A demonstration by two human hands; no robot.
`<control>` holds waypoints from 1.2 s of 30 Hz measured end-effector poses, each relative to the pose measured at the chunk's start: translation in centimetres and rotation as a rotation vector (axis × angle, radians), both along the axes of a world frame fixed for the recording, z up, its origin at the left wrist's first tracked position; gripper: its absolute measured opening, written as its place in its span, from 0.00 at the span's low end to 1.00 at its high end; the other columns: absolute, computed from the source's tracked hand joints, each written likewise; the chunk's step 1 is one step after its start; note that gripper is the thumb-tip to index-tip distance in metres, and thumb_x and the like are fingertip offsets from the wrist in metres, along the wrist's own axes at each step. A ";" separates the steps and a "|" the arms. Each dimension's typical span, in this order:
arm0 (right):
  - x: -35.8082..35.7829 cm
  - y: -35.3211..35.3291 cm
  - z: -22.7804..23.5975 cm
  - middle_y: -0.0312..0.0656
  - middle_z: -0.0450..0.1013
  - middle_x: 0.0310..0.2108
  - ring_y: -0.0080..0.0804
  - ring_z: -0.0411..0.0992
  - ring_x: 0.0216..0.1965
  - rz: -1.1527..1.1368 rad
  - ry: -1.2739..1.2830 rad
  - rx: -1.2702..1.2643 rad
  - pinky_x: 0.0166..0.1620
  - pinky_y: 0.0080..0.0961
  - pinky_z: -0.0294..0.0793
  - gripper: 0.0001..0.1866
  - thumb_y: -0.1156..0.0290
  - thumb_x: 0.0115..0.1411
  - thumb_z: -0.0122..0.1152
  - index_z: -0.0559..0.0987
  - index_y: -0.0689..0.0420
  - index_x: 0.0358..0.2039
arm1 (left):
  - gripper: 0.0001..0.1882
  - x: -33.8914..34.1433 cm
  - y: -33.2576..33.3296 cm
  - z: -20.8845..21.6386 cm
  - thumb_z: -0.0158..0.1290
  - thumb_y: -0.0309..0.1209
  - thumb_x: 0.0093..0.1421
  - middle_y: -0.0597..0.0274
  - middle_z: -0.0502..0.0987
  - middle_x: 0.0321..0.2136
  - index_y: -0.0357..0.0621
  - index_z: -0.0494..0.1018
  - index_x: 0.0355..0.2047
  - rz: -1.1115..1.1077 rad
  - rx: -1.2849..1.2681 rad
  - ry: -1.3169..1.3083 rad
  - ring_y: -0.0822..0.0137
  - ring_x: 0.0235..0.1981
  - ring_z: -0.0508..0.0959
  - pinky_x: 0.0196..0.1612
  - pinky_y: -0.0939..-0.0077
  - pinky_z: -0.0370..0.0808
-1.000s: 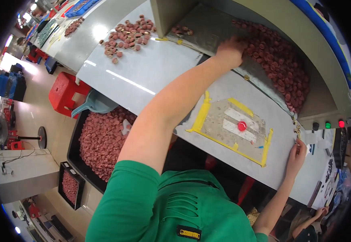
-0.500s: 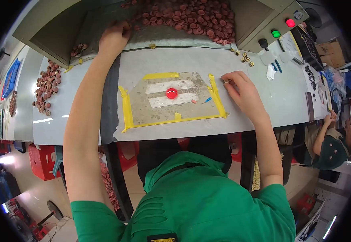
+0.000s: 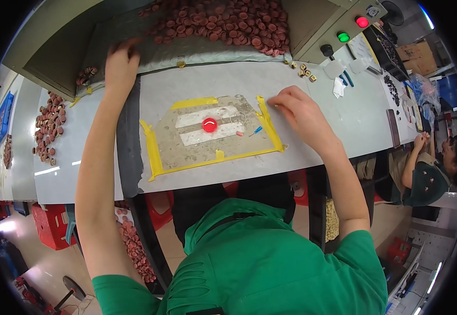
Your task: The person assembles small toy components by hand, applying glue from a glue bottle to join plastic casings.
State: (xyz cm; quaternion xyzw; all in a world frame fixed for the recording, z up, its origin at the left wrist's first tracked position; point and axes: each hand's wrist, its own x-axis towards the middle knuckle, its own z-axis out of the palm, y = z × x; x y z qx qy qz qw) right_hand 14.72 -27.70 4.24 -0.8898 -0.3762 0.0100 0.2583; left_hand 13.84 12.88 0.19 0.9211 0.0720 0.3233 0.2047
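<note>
My left hand (image 3: 121, 67) is over the cloth-covered ledge of the machine opening, its fingers curled and slightly blurred. Reddish colour shows at its fingertips, but what they hold is not clear. A heap of reddish-brown round caps (image 3: 228, 23) lies to its right inside the opening. My right hand (image 3: 299, 113) is above the table, right of the yellow-taped work patch (image 3: 207, 144), thumb and fingers pinched together. Whatever lies in that pinch is mostly hidden. On the patch sit a red round button-like piece (image 3: 209, 124), a small pink piece (image 3: 239, 133) and a small blue piece (image 3: 258, 129).
Several small gold-and-dark pieces (image 3: 305, 71) lie beyond my right hand. Blue-handled pliers (image 3: 347, 79) and a crumpled white tissue (image 3: 338, 87) are farther right. More caps (image 3: 50, 123) spread at the left. Machine buttons (image 3: 343, 37) sit upper right. A co-worker (image 3: 422, 173) sits at the far right.
My left hand has drawn a little left and nearer to me along the ledge. The small square piece seen in my right hand's pinch is now harder to see. The whole view has shifted slightly.
</note>
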 end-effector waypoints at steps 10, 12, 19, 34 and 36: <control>0.6 -0.8 0.2 0.44 0.74 0.36 0.40 0.74 0.38 -0.015 0.004 0.028 0.42 0.30 0.74 0.09 0.77 0.54 0.59 0.79 0.60 0.37 | 0.10 -12.3 -12.1 2.9 0.51 0.27 0.62 0.67 0.70 0.33 0.40 0.70 0.43 -0.400 -1.406 0.136 0.78 0.31 0.67 0.35 0.85 0.66; 0.8 -0.6 0.3 0.44 0.73 0.34 0.42 0.73 0.38 0.091 -0.007 0.008 0.42 0.31 0.74 0.09 0.77 0.54 0.58 0.79 0.59 0.36 | 0.10 -14.0 -14.1 2.9 0.49 0.24 0.63 0.67 0.69 0.32 0.39 0.69 0.45 -0.387 -1.578 0.086 0.78 0.29 0.66 0.34 0.85 0.65; 0.1 -0.9 1.0 0.43 0.71 0.36 0.42 0.71 0.40 0.071 -0.013 0.017 0.42 0.32 0.73 0.07 0.78 0.53 0.58 0.76 0.59 0.35 | 0.17 -14.6 -17.3 3.5 0.45 0.26 0.66 0.62 0.70 0.43 0.36 0.66 0.54 -0.364 -1.919 -0.028 0.75 0.37 0.71 0.42 0.82 0.70; -0.5 0.6 -0.3 0.40 0.73 0.36 0.31 0.73 0.38 -0.030 0.192 0.235 0.43 0.24 0.72 0.08 0.76 0.56 0.60 0.79 0.58 0.37 | 0.18 -16.2 -15.5 -0.1 0.45 0.28 0.66 0.66 0.71 0.44 0.40 0.65 0.56 -0.528 -1.983 -0.158 0.75 0.40 0.71 0.45 0.79 0.68; -1.4 2.0 0.1 0.38 0.73 0.36 0.25 0.73 0.37 -0.027 0.209 0.358 0.42 0.22 0.72 0.08 0.78 0.55 0.60 0.78 0.59 0.37 | 0.19 -15.9 -15.6 -0.6 0.45 0.27 0.66 0.66 0.72 0.44 0.40 0.64 0.57 -0.567 -1.997 -0.154 0.75 0.40 0.70 0.45 0.79 0.67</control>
